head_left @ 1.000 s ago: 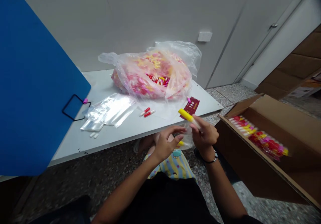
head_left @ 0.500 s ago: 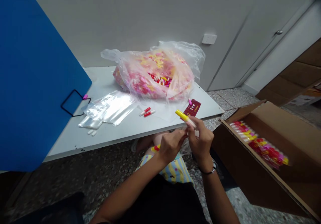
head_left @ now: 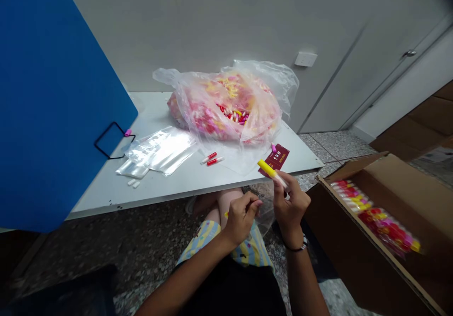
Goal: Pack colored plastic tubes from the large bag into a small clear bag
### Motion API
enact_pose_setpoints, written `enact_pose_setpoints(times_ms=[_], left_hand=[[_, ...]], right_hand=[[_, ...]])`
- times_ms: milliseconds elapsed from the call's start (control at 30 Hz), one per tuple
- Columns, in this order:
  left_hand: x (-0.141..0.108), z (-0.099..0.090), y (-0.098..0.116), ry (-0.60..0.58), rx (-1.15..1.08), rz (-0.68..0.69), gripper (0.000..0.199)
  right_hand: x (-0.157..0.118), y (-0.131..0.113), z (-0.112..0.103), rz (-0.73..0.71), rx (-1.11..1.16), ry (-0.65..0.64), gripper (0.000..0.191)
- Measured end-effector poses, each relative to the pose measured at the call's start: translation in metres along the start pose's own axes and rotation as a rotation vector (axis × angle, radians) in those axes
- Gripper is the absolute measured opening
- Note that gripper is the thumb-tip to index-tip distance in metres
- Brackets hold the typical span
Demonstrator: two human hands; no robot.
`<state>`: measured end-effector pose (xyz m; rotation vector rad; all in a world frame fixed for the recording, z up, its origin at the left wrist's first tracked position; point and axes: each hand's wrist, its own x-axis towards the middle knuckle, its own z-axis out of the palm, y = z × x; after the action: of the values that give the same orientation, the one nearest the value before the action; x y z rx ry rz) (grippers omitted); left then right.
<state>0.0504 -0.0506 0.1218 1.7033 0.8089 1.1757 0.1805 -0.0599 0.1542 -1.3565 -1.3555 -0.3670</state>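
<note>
My right hand (head_left: 293, 206) pinches a small white tube with a yellow cap (head_left: 267, 168), its cap end pointing up and left over the table's front edge. Lower and to the left, above the lap, my left hand (head_left: 242, 217) is closed with thumb and fingertips together; what they hold, if anything, cannot be made out. Clear plastic (head_left: 264, 207) shows between and behind the two hands. Beyond the yellow cap lies a dark red printed card (head_left: 281, 154), with a pink cap (head_left: 273, 148) at its edge. Two red-capped tubes (head_left: 213, 162) rest on the table.
On the white table (head_left: 184, 183) sits a large plastic bag (head_left: 198, 113) of colourful tubes. Flat clear bags (head_left: 170, 150) and white pieces (head_left: 136, 184) lie left, beside a blue panel (head_left: 71, 117). At right, an open cardboard box (head_left: 339, 240) holds packed tubes (head_left: 385, 228).
My hands have moved apart: the left dropped slightly away from the right, which still holds the yellow-capped tube. The view has shifted a little, so the table scene sits farther right.
</note>
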Motion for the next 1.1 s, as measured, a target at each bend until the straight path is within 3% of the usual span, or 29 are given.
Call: enact_pose_setpoints(times_ms=[100,233,333,433,567,800,967,1100], left_hand=[[0.000,0.000,-0.003,0.091,-0.069,-0.022,0.034],[0.003,0.000,-0.009,0.185,-0.089,-0.020,0.034],[0.003,0.001,-0.014,0.142,-0.053,0.070,0.037],[0.004,0.002,-0.017,0.081,0.013,0.145,0.033],[0.008,0.003,-0.022,0.028,0.049,0.200,0.023],[0.026,-0.002,-0.025,-0.109,0.029,0.326,0.043],[0.049,-0.003,-0.014,-0.196,0.045,0.370,0.044],[0.053,-0.006,-0.011,-0.210,0.108,0.404,0.044]], right_hand=[[0.003,0.000,-0.004,0.269,0.231,-0.020,0.019],[-0.002,0.009,-0.005,0.598,0.547,0.107,0.023],[-0.010,0.022,-0.003,0.773,0.843,0.183,0.019],[-0.013,0.031,-0.005,0.840,0.994,0.179,0.026],[-0.009,0.025,-0.013,0.816,0.979,0.134,0.030],[0.001,0.004,-0.029,0.552,0.690,0.145,0.067],[-0.001,0.002,-0.036,0.391,0.585,0.129,0.055],[-0.006,0.005,-0.035,0.326,0.495,-0.041,0.050]])
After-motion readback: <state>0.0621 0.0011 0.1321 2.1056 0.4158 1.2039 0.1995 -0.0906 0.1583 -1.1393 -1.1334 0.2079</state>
